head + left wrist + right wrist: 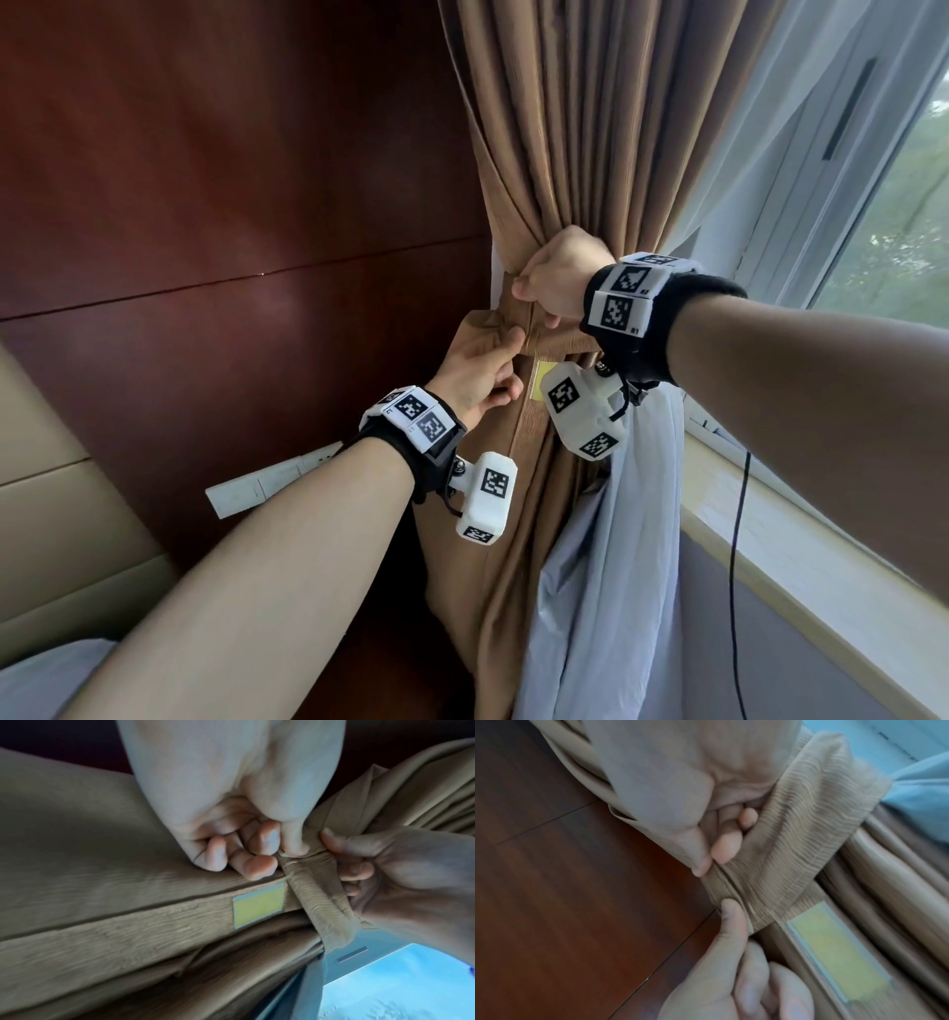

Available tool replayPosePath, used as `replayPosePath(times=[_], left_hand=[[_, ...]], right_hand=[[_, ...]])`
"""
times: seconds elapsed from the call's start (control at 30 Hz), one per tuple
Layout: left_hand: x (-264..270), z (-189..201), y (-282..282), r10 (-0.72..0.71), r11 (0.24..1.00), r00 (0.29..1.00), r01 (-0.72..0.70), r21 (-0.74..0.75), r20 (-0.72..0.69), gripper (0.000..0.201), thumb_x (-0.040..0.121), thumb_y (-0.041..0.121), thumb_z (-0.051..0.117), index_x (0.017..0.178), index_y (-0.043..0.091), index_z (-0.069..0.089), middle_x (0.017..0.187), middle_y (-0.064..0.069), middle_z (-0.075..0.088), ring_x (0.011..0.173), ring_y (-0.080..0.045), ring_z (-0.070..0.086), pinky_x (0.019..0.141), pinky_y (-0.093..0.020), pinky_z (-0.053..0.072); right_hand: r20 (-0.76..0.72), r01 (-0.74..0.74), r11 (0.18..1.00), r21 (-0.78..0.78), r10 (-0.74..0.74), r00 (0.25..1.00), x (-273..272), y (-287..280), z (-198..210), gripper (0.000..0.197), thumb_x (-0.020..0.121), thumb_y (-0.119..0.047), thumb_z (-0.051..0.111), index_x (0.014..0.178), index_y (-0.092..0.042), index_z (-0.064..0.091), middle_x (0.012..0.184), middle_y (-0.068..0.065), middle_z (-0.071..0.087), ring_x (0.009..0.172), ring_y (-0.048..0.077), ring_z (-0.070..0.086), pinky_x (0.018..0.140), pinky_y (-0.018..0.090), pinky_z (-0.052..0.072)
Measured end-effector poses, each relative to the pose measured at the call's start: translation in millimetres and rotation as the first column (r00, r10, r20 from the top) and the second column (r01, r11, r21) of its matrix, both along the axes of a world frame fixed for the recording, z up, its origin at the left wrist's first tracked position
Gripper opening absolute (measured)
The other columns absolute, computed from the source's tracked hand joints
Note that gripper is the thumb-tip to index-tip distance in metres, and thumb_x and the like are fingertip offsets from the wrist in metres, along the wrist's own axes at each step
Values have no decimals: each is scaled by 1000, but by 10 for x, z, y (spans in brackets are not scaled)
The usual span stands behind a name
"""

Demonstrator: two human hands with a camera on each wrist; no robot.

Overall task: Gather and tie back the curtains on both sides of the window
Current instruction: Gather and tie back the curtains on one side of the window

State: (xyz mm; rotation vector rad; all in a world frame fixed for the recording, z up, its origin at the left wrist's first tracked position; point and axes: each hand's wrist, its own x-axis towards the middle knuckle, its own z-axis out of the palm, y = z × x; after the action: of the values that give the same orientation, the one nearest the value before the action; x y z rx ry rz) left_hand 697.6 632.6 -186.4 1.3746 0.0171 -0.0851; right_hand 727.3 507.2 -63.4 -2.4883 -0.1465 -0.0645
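The brown curtain (pixel 565 128) hangs gathered into a bundle beside the window. A ribbed brown tie-back band (pixel 562 343) wraps round its waist. My left hand (pixel 506 354) pinches the band's end fold from the left, thumb on top (pixel 280 860). Just above it, my right hand (pixel 539 303) grips the same fold between thumb and forefinger (pixel 712 863). The two hands almost touch at the band (pixel 795 841). A yellow label (pixel 258 905) shows on the curtain hem just below the band.
A dark wood wall panel (pixel 231 205) stands left of the curtain, with a white socket plate (pixel 257 485) low on it. A pale sheer curtain (pixel 606 565) hangs to the right. A black cable (pixel 737 539) drops over the window sill (pixel 821 565). Beige padding (pixel 51 514) lies at far left.
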Motion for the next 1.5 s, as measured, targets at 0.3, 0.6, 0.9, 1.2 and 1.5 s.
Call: replayPosePath(times=[0.3, 0.6, 0.9, 1.2, 1.5], left_hand=[[-58, 395, 52, 106, 890, 991, -57, 452, -85, 32, 95, 45, 71, 88, 14, 65, 60, 3, 57, 53, -14, 65, 49, -22, 39], [-36, 675, -341, 268, 738, 955, -289, 609, 129, 118, 50, 59, 96, 146, 12, 45, 146, -6, 53, 134, -24, 53, 115, -42, 43], [121, 629, -602, 362, 792, 918, -395, 465, 164, 132, 42, 55, 97, 148, 16, 30, 140, 0, 58, 127, -22, 58, 112, -40, 46], [258, 431, -503, 311, 687, 928, -369, 627, 206, 130, 60, 59, 94, 158, 18, 18, 157, -3, 45, 144, -24, 45, 118, -39, 39], [424, 523, -275, 178, 773, 972, -235, 589, 154, 144, 54, 53, 99, 162, 18, 10, 159, -3, 42, 146, -24, 42, 122, -43, 36]], right_hand=[[-12, -215, 942, 256, 226, 974, -316, -369, 222, 18, 91, -3, 74, 107, -9, 80, 94, 8, 81, 83, 14, 79, 79, 22, 64], [-33, 160, 932, 324, -158, 987, -283, -1512, 158, 4, 85, -11, 80, 87, -9, 78, 99, 12, 81, 86, 15, 76, 82, 31, 63], [-151, -42, 944, 326, 96, 984, 38, -1360, -394, 107, 74, -39, 94, 160, -10, 37, 161, 5, 47, 148, 23, 46, 121, 35, 37], [5, -216, 883, 416, 236, 972, 351, -1193, -847, 68, 79, -37, 90, 140, -25, 62, 116, -13, 74, 109, 6, 70, 102, 24, 51], [-65, -236, 899, 370, 279, 958, 381, -1164, -780, 83, 72, -31, 96, 144, -21, 57, 125, -9, 72, 116, 8, 67, 111, 28, 47]])
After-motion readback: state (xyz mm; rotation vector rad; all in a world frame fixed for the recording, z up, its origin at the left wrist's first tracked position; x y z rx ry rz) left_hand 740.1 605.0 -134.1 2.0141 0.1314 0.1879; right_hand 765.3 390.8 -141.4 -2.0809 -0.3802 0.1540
